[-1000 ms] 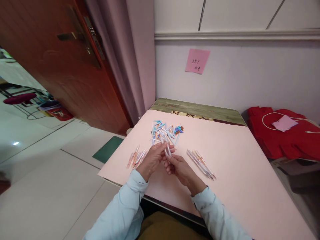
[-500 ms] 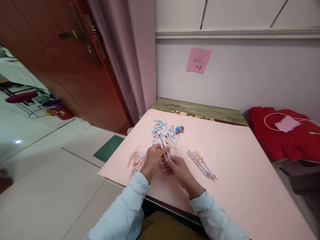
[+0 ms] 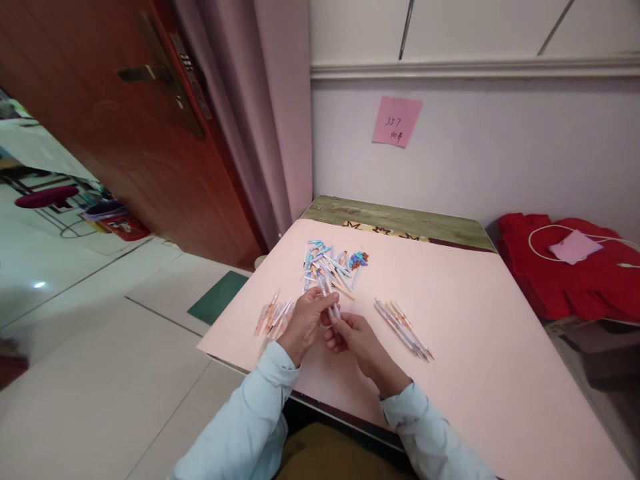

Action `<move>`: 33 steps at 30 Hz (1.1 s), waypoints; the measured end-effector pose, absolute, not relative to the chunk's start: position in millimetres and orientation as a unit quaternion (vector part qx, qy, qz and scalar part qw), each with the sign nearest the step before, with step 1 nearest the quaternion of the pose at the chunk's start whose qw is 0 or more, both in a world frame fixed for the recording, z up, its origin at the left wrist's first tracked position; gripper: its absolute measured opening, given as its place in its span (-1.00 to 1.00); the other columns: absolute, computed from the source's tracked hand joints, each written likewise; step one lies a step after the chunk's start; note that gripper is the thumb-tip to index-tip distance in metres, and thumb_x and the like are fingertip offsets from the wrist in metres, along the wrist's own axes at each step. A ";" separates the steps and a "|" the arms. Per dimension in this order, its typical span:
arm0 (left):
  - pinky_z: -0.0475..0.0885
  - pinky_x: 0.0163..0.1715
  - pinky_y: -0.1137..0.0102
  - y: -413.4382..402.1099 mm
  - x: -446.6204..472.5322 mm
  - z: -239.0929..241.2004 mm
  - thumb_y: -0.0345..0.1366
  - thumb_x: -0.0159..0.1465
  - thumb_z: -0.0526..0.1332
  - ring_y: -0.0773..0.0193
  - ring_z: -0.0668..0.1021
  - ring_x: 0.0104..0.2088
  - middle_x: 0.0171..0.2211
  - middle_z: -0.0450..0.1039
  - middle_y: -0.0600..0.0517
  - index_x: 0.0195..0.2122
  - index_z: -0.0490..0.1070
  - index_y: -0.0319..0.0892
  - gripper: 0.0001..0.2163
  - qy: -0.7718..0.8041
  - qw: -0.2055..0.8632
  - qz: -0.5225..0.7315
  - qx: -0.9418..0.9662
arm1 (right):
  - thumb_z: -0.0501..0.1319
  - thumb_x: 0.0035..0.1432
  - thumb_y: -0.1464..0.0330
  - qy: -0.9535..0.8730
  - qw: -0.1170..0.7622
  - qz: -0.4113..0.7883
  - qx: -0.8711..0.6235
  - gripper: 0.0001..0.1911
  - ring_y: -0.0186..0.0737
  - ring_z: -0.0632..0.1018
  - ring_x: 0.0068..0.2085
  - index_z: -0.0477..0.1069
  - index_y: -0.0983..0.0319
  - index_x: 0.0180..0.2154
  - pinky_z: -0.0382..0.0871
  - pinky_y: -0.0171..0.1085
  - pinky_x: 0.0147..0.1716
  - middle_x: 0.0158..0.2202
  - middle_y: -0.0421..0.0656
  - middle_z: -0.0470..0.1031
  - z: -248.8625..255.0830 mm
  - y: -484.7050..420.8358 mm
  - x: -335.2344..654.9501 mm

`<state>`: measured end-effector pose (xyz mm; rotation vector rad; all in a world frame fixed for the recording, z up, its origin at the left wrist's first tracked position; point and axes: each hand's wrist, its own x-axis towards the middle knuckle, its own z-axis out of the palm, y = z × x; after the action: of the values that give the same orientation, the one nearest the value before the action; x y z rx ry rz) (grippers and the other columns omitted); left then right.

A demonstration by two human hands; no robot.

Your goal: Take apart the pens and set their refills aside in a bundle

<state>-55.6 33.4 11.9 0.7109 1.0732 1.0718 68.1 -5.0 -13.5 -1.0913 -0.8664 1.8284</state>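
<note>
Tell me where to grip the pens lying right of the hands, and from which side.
Probably at mid-barrel, from above, pinching across the pens: they lie flat and parallel on the pink sheet, slanting, so the long sides are free.

Table [image 3: 400, 217]: bare wood shows along the far edge only; a pink sheet [image 3: 480, 333] covers the rest. On the sheet: mixed heap of pens [image 3: 325, 261] toward the far left corner, small pen cluster [image 3: 273, 316] at the left edge, ordered pen row [image 3: 403, 327] mid-surface.
</note>
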 end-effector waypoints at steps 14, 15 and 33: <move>0.27 -0.63 0.51 33.0 -49.4 11.0 -0.21 0.06 0.43 0.40 0.46 -0.61 -0.48 0.51 0.00 -0.36 0.43 -0.26 -0.73 0.499 0.644 0.480 0.325 | 0.34 -0.05 -0.09 -0.381 0.413 0.705 -0.433 -0.45 -0.39 0.41 -0.57 0.44 0.28 -0.32 0.22 -0.37 -0.55 -0.54 -0.22 0.45 -13.0 -8.3 71.2; 0.32 -0.58 0.49 32.8 -49.7 12.7 -0.17 0.08 0.41 0.34 0.52 -0.54 -0.42 0.54 -0.05 -0.31 0.44 -0.25 -0.72 0.488 0.661 0.473 0.319 | 0.34 -0.05 -0.09 -0.375 0.415 0.708 -0.431 -0.45 -0.40 0.40 -0.57 0.43 0.28 -0.34 0.21 -0.37 -0.56 -0.54 -0.23 0.45 -12.6 -8.4 71.8; 0.38 -0.55 0.49 32.3 -30.2 5.1 -0.20 0.08 0.41 0.33 0.55 -0.51 -0.45 0.54 -0.03 -0.32 0.42 -0.26 -0.72 0.472 0.662 0.514 0.274 | 0.32 0.01 -0.05 -0.392 0.428 0.657 -0.481 -0.54 -0.34 0.43 -0.57 0.46 0.24 -0.39 0.27 -0.33 -0.54 -0.54 -0.20 0.46 -15.4 -14.3 84.9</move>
<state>-30.2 32.3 5.1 0.6201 1.0677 1.1625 84.9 -14.3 -15.4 -1.2007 -0.9791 1.6406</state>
